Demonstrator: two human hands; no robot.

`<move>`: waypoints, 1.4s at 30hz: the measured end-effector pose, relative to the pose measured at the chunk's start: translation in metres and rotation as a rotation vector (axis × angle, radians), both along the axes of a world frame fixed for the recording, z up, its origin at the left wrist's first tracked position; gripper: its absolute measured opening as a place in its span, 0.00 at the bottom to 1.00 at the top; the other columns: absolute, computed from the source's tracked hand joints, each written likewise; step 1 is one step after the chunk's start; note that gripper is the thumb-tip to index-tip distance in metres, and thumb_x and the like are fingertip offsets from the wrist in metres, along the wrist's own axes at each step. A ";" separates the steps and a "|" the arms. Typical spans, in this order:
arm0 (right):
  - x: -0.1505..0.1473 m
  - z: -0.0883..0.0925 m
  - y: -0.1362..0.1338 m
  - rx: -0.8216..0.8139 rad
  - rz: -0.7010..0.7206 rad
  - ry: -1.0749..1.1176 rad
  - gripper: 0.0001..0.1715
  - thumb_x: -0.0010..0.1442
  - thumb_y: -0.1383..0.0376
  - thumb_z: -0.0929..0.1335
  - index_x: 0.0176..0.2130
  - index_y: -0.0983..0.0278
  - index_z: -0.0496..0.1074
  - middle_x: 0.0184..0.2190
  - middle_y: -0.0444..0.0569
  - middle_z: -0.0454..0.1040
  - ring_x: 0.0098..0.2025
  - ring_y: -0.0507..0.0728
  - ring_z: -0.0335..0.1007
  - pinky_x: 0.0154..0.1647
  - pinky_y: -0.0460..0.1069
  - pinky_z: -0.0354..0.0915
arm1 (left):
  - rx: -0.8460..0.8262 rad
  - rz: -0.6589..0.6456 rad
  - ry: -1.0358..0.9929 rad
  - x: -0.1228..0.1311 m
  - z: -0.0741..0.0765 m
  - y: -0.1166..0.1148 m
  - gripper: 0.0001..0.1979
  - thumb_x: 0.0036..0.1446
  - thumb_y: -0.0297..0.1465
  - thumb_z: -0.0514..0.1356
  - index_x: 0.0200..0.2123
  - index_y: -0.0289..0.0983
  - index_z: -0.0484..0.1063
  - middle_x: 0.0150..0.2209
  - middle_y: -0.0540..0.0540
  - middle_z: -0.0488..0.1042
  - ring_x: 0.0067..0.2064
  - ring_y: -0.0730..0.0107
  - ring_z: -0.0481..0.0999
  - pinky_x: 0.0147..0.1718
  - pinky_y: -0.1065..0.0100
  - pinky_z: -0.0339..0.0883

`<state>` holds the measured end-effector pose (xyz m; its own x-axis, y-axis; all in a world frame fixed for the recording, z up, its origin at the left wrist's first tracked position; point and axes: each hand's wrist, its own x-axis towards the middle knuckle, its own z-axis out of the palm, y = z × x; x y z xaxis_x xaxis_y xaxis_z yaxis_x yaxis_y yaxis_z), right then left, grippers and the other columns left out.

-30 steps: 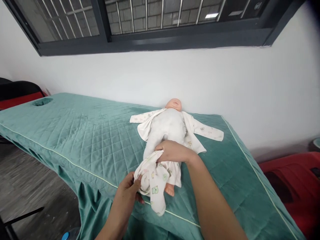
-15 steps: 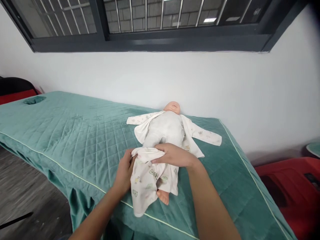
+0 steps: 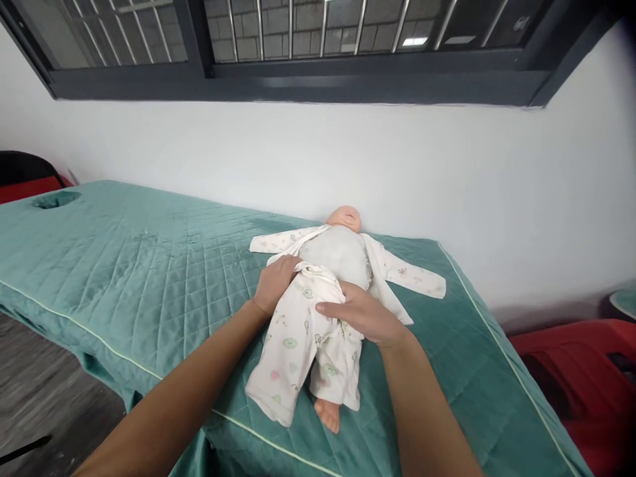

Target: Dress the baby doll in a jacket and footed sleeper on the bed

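Note:
A baby doll (image 3: 334, 248) lies on its back on the green bed, its head toward the wall. White printed baby pants (image 3: 293, 331) cover its legs up to about the hips. One bare foot (image 3: 327, 415) sticks out of the pant leg on the right; the other foot is hidden in the cloth. My left hand (image 3: 277, 283) grips the waistband on the left side. On the right side my right hand (image 3: 365, 311) holds the waistband, thumb outside and fingers tucked under the cloth. An open printed baby shirt (image 3: 412, 277) is spread beneath the doll, sleeves stretched out.
The quilted green bed (image 3: 149, 265) has a face hole (image 3: 56, 199) at its far left. Behind it is a white wall with a barred window (image 3: 298, 81). A red chair (image 3: 571, 377) stands to the right, and a red and black object (image 3: 30, 179) at the left.
Both hands have pulled the pants up from the doll's lower legs to its hips. The left hand has moved up and away from me; the pant legs now hang straighter.

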<state>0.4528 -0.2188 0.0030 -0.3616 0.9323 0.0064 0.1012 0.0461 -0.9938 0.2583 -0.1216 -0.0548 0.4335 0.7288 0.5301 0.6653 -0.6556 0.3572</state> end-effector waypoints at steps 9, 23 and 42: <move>-0.006 -0.004 0.005 -0.087 -0.200 0.034 0.26 0.57 0.56 0.72 0.54 0.58 0.73 0.48 0.49 0.78 0.52 0.65 0.72 0.54 0.60 0.66 | 0.296 0.046 0.085 0.007 -0.015 0.026 0.10 0.64 0.32 0.56 0.46 0.36 0.71 0.41 0.43 0.77 0.43 0.62 0.75 0.41 0.64 0.67; -0.007 -0.001 0.011 -0.021 -0.330 -0.084 0.18 0.58 0.55 0.71 0.46 0.60 0.74 0.44 0.46 0.77 0.48 0.61 0.71 0.49 0.53 0.65 | 0.176 -0.011 -0.039 0.006 -0.013 0.020 0.11 0.66 0.30 0.51 0.45 0.37 0.72 0.43 0.44 0.76 0.44 0.62 0.74 0.44 0.64 0.67; 0.045 -0.010 0.022 -0.067 -0.680 0.406 0.21 0.46 0.58 0.78 0.39 0.60 0.72 0.25 0.41 0.71 0.25 0.51 0.63 0.25 0.46 0.57 | -0.015 -0.032 -0.254 -0.001 -0.018 0.014 0.12 0.61 0.28 0.52 0.45 0.38 0.72 0.44 0.44 0.75 0.48 0.61 0.73 0.48 0.61 0.66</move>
